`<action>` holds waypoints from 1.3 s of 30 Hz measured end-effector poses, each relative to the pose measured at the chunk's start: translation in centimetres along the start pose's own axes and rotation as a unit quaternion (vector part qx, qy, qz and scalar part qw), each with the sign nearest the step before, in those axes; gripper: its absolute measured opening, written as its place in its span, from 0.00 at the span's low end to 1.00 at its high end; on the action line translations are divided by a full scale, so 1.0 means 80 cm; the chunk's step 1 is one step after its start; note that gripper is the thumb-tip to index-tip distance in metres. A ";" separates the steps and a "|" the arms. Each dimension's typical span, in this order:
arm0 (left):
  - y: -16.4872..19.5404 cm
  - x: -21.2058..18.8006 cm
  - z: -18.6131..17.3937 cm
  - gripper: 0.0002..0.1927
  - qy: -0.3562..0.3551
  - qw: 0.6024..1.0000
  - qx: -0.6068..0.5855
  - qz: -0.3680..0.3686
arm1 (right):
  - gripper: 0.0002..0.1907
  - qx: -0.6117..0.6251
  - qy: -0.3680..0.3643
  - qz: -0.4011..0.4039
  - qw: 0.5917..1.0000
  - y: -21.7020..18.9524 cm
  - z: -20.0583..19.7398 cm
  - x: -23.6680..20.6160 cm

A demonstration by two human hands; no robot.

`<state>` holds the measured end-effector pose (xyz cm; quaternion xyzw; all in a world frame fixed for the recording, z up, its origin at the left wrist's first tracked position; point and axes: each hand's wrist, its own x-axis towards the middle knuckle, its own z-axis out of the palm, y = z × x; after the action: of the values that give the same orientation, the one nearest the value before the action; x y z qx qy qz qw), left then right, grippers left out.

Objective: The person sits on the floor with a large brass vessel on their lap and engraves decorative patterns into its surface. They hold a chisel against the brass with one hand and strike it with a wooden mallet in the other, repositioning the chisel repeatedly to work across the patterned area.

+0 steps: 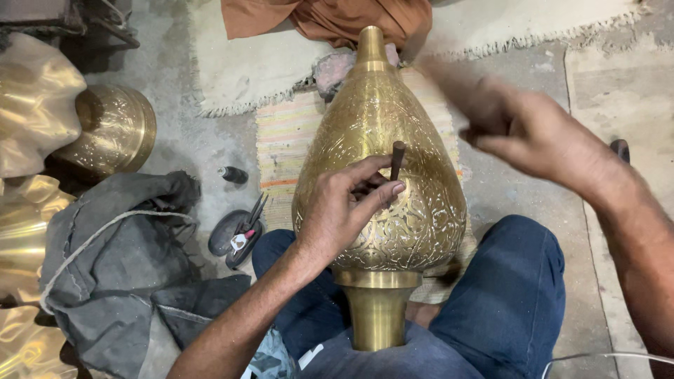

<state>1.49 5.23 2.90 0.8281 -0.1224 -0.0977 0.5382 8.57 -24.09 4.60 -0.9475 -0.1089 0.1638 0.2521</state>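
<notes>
A large engraved brass vessel (382,140), teardrop-shaped, lies across my lap with its narrow neck pointing away and its plain foot (377,316) toward me. My left hand (344,203) rests on the vessel's engraved side and pinches a short dark chisel (397,158) upright against the metal. My right hand (519,126) is raised to the right of the vessel, blurred, closed round a blurred tool handle whose head I cannot make out. My legs in blue jeans (505,295) frame the vessel's foot.
A round brass pot (116,130) and shiny brass sheets (31,98) stand at the left. A grey cloth sack (119,267) lies beside my left knee. A small dark dish with scissors (239,231) sits on the concrete floor. A striped mat (288,140) and orange cloth (330,17) lie beyond.
</notes>
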 end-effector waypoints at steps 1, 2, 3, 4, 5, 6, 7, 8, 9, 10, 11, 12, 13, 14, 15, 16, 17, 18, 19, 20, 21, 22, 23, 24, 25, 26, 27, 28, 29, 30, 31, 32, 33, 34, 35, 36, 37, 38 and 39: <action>0.000 0.000 0.000 0.20 0.000 1.000 0.014 -0.010 | 0.13 -0.037 0.019 -0.038 0.998 0.001 0.001 0.000; 0.001 0.000 0.000 0.20 0.000 0.999 0.029 -0.019 | 0.13 -0.074 0.038 -0.077 0.994 0.000 0.001 0.000; 0.001 -0.001 0.000 0.20 0.004 1.000 0.018 -0.006 | 0.14 -0.109 0.056 -0.113 0.986 -0.002 0.002 -0.001; 0.001 -0.001 0.000 0.20 0.007 1.000 0.005 0.008 | 0.18 -0.022 0.043 -0.075 0.996 -0.006 0.002 -0.002; 0.001 -0.001 0.001 0.20 0.011 1.000 -0.008 0.020 | 0.22 0.066 0.027 -0.039 0.997 -0.010 0.003 -0.002; 0.001 -0.002 0.001 0.19 0.008 1.000 0.002 0.012 | 0.27 0.153 0.011 -0.004 0.988 -0.015 0.003 -0.002; 0.001 -0.001 0.000 0.18 0.006 1.000 0.013 0.007 | 0.22 0.052 0.003 -0.026 0.998 -0.020 0.002 -0.004; 0.001 -0.001 0.000 0.17 0.005 1.000 0.023 0.002 | 0.18 -0.050 -0.006 -0.047 0.998 -0.024 0.000 -0.007; 0.000 -0.001 0.000 0.18 0.011 1.000 0.018 0.016 | 0.14 -0.151 -0.019 -0.064 0.986 -0.027 -0.003 -0.010; 0.000 -0.002 0.000 0.19 0.014 0.999 0.012 0.028 | 0.14 -0.111 0.000 -0.014 0.994 -0.030 -0.005 -0.013; 0.000 -0.002 0.000 0.20 0.020 0.999 0.006 0.039 | 0.14 -0.072 0.019 0.032 0.997 -0.031 -0.007 -0.015; -0.001 -0.002 0.000 0.20 0.021 0.999 0.005 0.034 | 0.14 -0.033 0.037 0.075 0.996 -0.032 -0.008 -0.016; -0.001 -0.002 0.000 0.20 0.019 0.999 0.003 0.029 | 0.14 -0.060 0.034 0.014 0.998 -0.032 -0.010 -0.017; -0.002 -0.001 0.001 0.21 0.016 1.000 0.001 0.026 | 0.14 -0.087 0.032 -0.046 0.995 -0.030 -0.011 -0.018; -0.002 0.000 0.001 0.20 0.009 1.000 0.015 0.015 | 0.15 -0.115 0.032 -0.107 0.987 -0.029 -0.012 -0.018; -0.002 0.002 0.001 0.20 0.002 1.000 0.029 0.002 | 0.15 -0.097 0.036 -0.093 0.990 -0.027 -0.012 -0.018; -0.003 0.003 0.000 0.20 -0.006 0.999 0.045 -0.009 | 0.14 -0.078 0.042 -0.078 0.993 -0.026 -0.011 -0.016; -0.003 0.003 0.000 0.20 -0.004 1.000 0.030 0.002 | 0.14 -0.060 0.046 -0.062 0.995 -0.026 -0.011 -0.016; -0.003 0.004 0.000 0.20 -0.002 1.000 0.014 0.011 | 0.15 -0.023 0.023 -0.039 0.999 -0.026 -0.010 -0.014; -0.003 0.003 0.000 0.20 0.001 1.000 -0.002 0.017 | 0.17 0.014 -0.002 -0.017 1.000 -0.027 -0.010 -0.012; -0.002 0.002 0.000 0.20 -0.003 1.000 0.009 0.010 | 0.18 0.052 -0.024 0.003 0.998 -0.028 -0.010 -0.010; -0.002 0.003 -0.001 0.21 -0.004 1.000 0.022 0.008 | 0.17 -0.017 -0.050 0.015 0.999 -0.029 -0.011 -0.009; -0.002 0.002 0.000 0.21 -0.005 0.999 0.033 0.003 | 0.15 -0.086 -0.077 0.028 0.993 -0.030 -0.014 -0.009; -0.002 0.001 0.000 0.21 0.000 1.000 0.023 0.012 | 0.13 -0.152 -0.107 0.045 0.982 -0.031 -0.015 -0.011; -0.002 0.000 0.000 0.21 0.006 1.000 0.014 0.022 | 0.13 -0.104 -0.066 0.070 0.990 -0.033 -0.016 -0.012; -0.002 -0.001 0.000 0.21 0.014 0.999 0.006 0.032 | 0.14 -0.058 -0.026 0.093 0.994 -0.034 -0.016 -0.014; -0.002 -0.002 0.000 0.21 0.018 0.999 0.009 0.028 | 0.15 -0.012 0.013 0.117 0.993 -0.034 -0.017 -0.015; -0.002 -0.003 0.000 0.21 0.018 0.999 0.012 0.026 | 0.15 -0.070 0.026 0.035 0.997 -0.034 -0.016 -0.017; -0.002 -0.003 0.000 0.21 0.019 0.999 0.015 0.025 | 0.16 -0.129 0.039 -0.047 0.990 -0.033 -0.016 -0.018; -0.002 -0.002 0.001 0.20 0.017 1.000 0.010 0.025 | 0.17 -0.188 0.050 -0.132 0.972 -0.031 -0.015 -0.018; -0.003 -0.002 0.000 0.20 0.016 1.000 0.006 0.023 | 0.15 -0.106 0.032 -0.085 0.990 -0.030 -0.011 -0.016; -0.002 -0.002 0.000 0.20 0.011 1.000 0.002 0.022 | 0.13 -0.022 0.011 -0.034 0.999 -0.029 -0.008 -0.014; -0.002 -0.001 0.000 0.20 0.011 1.000 0.000 0.026 | 0.11 0.063 -0.010 0.019 0.998 -0.027 -0.005 -0.014; -0.002 -0.001 0.000 0.20 0.011 1.000 -0.001 0.029 | 0.13 0.031 -0.017 -0.007 0.999 -0.026 -0.003 -0.013; -0.002 -0.001 0.000 0.20 0.011 0.999 -0.001 0.034 | 0.16 -0.001 -0.021 -0.035 0.999 -0.025 -0.001 -0.012; -0.002 0.001 -0.001 0.19 0.009 0.999 0.004 0.030 | 0.18 -0.034 -0.022 -0.065 0.997 -0.024 -0.001 -0.011; -0.002 0.001 -0.001 0.18 0.007 1.000 0.008 0.025 | 0.16 -0.018 -0.024 -0.065 0.997 -0.025 0.000 -0.011; -0.002 0.000 0.000 0.18 0.003 1.000 0.010 0.017 | 0.15 -0.001 -0.028 -0.063 0.998 -0.025 -0.001 -0.011; -0.002 0.000 0.000 0.18 0.005 1.000 0.006 0.022 | 0.13 0.017 -0.034 -0.057 0.998 -0.027 -0.001 -0.011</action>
<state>1.50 5.28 2.74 0.8287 -0.1384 -0.0812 0.5362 7.52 -22.55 6.00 -0.9291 -0.1682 0.1833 0.2736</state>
